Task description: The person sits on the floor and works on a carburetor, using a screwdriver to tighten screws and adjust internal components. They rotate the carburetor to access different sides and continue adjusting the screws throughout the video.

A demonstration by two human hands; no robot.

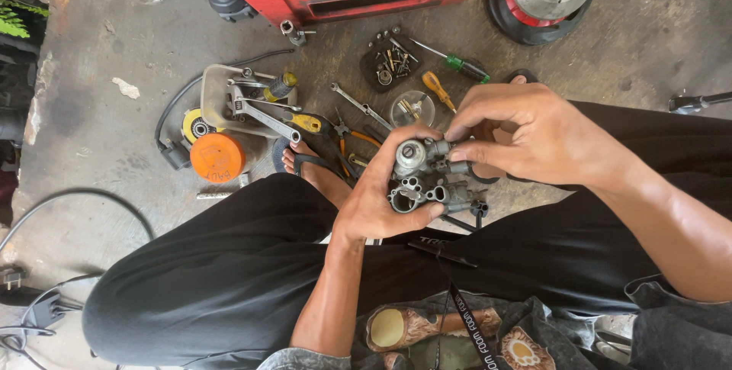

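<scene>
I see even, soft daylight, faint shadows, mild glare upper right of the frame, everything sharp, slight edge stretching.

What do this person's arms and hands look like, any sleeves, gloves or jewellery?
Both hands are bare: no gloves, rings or watch show on the left hand or the right hand. The forearms are uncovered up to the elbows. Grey sleeve edges show near the bottom of the picture. The fingers look smudged with dark grime.
</scene>
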